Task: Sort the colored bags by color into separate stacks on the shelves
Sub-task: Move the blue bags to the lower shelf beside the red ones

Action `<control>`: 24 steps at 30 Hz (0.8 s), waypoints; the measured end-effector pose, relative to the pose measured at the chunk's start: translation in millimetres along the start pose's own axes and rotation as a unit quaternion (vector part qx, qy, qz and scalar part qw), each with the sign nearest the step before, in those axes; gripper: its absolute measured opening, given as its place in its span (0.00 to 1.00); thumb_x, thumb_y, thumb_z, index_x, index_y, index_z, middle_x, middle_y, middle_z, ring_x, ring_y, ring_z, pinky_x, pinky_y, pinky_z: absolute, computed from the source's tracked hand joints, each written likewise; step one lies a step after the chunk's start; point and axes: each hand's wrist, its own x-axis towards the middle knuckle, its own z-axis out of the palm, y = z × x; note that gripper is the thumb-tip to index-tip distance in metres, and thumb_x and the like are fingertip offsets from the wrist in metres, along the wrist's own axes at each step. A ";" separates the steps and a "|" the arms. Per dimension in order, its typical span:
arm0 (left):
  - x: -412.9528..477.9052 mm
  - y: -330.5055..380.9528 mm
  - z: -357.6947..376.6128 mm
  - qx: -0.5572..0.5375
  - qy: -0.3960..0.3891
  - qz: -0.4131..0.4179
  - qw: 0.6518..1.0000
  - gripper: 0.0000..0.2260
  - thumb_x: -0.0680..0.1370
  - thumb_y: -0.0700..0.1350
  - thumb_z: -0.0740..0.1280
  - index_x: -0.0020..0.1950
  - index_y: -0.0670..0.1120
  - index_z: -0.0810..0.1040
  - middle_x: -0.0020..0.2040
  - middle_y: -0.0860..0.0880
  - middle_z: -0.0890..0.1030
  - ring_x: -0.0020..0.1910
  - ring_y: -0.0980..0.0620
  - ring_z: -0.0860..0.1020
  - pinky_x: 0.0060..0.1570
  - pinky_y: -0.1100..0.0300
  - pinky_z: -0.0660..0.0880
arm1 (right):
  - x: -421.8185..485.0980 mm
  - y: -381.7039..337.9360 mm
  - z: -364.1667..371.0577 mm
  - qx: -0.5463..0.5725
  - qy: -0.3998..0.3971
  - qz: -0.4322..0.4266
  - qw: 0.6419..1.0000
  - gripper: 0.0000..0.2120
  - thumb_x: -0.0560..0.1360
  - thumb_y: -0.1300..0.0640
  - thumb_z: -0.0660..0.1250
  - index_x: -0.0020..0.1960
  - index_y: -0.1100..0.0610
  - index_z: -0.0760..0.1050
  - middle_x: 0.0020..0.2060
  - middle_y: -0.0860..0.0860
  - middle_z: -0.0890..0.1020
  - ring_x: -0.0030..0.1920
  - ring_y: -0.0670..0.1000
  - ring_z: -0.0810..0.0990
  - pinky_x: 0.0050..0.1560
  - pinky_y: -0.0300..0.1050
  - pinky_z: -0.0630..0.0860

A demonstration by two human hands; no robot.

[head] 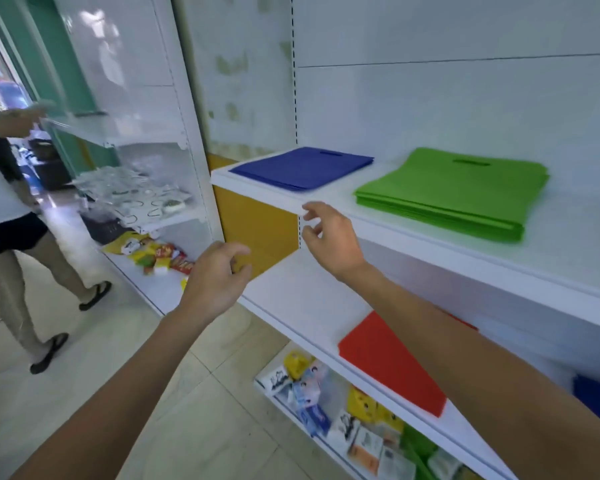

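Both your hands are out front and empty. Your right hand (329, 237) hangs just in front of the upper shelf's (568, 244) front lip, fingers loosely curled, gripping nothing (whether a fingertip touches the lip, I cannot tell). Your left hand (219, 271) floats below that shelf's left end, fingers slack too. On the shelf sit 2 stacks, well apart: blue bags (302, 166) at its left end, green bags (454, 192) further right. 1 level below the shelf, a red bag (388, 362) lies flat, partly behind your right forearm.
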 end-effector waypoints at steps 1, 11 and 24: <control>11.4 -0.6 -1.8 -0.003 0.003 0.004 1.000 0.11 0.77 0.40 0.64 0.58 0.45 0.77 0.57 0.45 0.75 0.54 0.49 0.75 0.51 0.60 0.70 | 13.3 -5.3 3.4 0.003 0.008 0.000 1.000 0.17 0.75 0.63 0.61 0.64 0.59 0.70 0.56 0.53 0.78 0.48 0.53 0.78 0.53 0.51 0.76; 154.3 -39.3 11.6 -0.031 -0.003 0.040 0.999 0.08 0.77 0.41 0.64 0.55 0.47 0.78 0.56 0.50 0.75 0.53 0.55 0.73 0.49 0.62 0.69 | 155.5 18.4 40.6 -0.028 0.056 0.007 0.998 0.16 0.77 0.61 0.60 0.64 0.58 0.71 0.56 0.51 0.78 0.48 0.52 0.78 0.52 0.50 0.76; 323.4 -88.1 35.0 -0.072 -0.058 0.119 0.989 0.10 0.77 0.39 0.63 0.57 0.46 0.77 0.57 0.50 0.76 0.51 0.57 0.72 0.48 0.65 0.66 | 256.2 57.9 61.0 -0.131 0.102 0.049 0.985 0.17 0.77 0.62 0.60 0.65 0.59 0.71 0.56 0.53 0.78 0.48 0.52 0.78 0.51 0.53 0.77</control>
